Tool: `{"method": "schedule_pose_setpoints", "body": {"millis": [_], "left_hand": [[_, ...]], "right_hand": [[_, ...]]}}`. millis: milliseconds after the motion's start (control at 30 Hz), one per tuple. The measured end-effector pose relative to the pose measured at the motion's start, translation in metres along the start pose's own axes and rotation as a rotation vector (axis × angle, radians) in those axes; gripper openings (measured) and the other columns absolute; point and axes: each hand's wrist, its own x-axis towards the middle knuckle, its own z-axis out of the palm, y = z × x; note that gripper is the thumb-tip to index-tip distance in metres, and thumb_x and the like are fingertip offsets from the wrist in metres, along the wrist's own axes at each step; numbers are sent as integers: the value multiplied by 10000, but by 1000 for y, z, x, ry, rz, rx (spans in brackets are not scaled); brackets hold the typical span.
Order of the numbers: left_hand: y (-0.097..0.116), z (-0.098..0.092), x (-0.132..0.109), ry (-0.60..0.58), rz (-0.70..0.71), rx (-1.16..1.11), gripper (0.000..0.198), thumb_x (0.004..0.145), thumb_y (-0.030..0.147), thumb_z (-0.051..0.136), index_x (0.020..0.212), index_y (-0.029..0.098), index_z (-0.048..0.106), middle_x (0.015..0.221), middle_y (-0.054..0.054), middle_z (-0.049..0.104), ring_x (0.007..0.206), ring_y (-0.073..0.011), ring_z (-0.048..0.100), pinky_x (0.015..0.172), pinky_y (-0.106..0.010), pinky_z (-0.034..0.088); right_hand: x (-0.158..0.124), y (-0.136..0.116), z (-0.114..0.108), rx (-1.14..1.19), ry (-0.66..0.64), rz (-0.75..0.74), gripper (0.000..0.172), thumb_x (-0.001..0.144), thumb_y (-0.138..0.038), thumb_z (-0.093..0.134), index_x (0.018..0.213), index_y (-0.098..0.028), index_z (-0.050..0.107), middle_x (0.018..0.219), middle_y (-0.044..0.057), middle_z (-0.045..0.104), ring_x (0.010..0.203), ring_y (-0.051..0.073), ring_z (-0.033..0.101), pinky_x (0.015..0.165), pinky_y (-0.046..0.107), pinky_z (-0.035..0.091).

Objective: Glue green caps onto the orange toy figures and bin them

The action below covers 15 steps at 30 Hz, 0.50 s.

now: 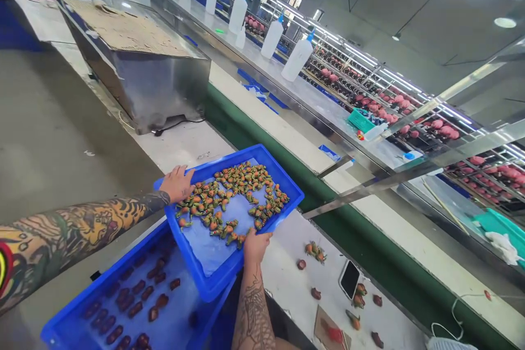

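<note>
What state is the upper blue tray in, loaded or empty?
Loaded: small orange-and-green moulded pieces lie scattered across the blue tray, whose rim the left hand and right hand hold.

Lower blue tray [102,278] cut off at frame bottom, partly under upper blue tray [283,217]; I can't resolve the small orange-green pieces [232,199].

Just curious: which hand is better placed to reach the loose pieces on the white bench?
Right, probably: the right hand grips the blue tray's near edge, nearest the loose painted pieces; the left hand sits across the tray.

Figurines [232,199] in tray [211,292], above second tray [102,276]
</note>
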Motion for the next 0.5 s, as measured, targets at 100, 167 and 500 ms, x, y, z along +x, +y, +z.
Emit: {"method": "schedule_pose_setpoints", "body": {"millis": [100, 167, 500], "left_hand": [[2, 4, 25, -61, -46, 48, 610, 962, 451, 473, 1453, 89, 464, 1414, -284, 548, 1323, -443, 503, 1056, -557, 403], [1, 3, 41, -103, -74, 70, 583, 992, 503, 402, 1392, 90, 498, 1297, -265, 628, 1168, -405, 612, 969, -497, 452], [-4, -11, 59, -224, -41, 52, 611, 1060, 541, 315, 1207, -16, 520, 1020, -119, 707, 982, -256, 619, 835, -302, 402]], "right_hand": [[3, -5, 4, -42, 2, 102, 459, 1030, -407, 573, 1368, -97, 556, 1328, 161, 596, 1086, 276, 652, 905, 455, 566], [2, -6, 3, -69, -3, 122, 470, 1033, -398, 570, 1388, -91, 542, 1329, 158, 595, 1080, 279, 654, 907, 452, 566], [2, -14, -1, -96, -52, 140, 483, 1060, -386, 518, 1442, -92, 491, 1290, 135, 606, 1046, 263, 665, 898, 442, 568]]}}
